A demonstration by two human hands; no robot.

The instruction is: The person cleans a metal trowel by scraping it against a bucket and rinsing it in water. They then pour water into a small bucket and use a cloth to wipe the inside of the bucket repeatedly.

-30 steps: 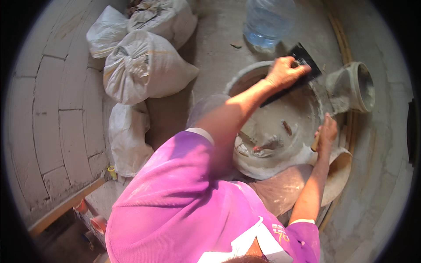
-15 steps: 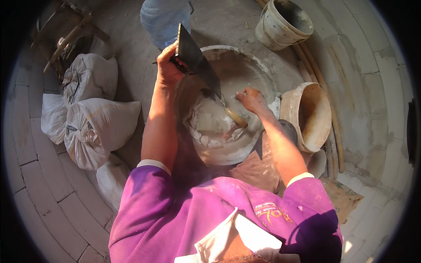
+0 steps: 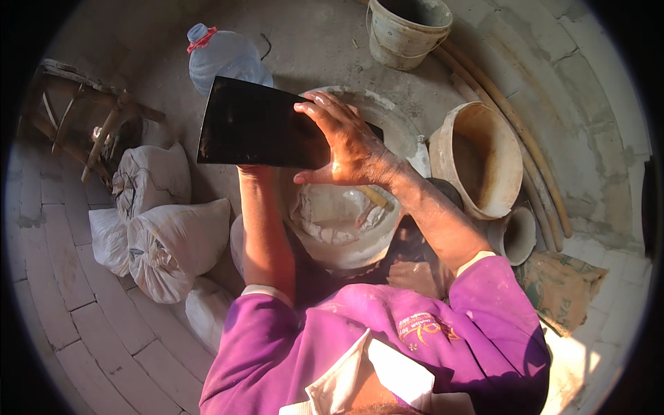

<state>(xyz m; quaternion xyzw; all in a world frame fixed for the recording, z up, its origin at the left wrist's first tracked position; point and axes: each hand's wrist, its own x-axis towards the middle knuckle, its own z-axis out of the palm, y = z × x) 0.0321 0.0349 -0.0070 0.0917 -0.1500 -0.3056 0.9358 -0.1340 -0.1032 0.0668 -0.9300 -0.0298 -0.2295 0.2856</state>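
I hold a wide black flat blade up in front of me. My left hand is mostly hidden behind its lower edge and grips it from below. My right hand lies spread on the blade's right part, fingers across its face and thumb under the edge. Below the hands stands a white bucket of pale grey paste, with a wooden-handled tool resting inside it. The bucket sits in a wide shallow basin.
A clear water bottle stands behind the blade. Several filled white sacks lie on the brick floor at left, near a wooden stool. Right are a tan bucket, a small pot and long pipes; another bucket stands at top.
The blade has come up from the bucket toward my face. My right hand left the wooden-handled tool in the paste and now lies on the blade. My view swung right.
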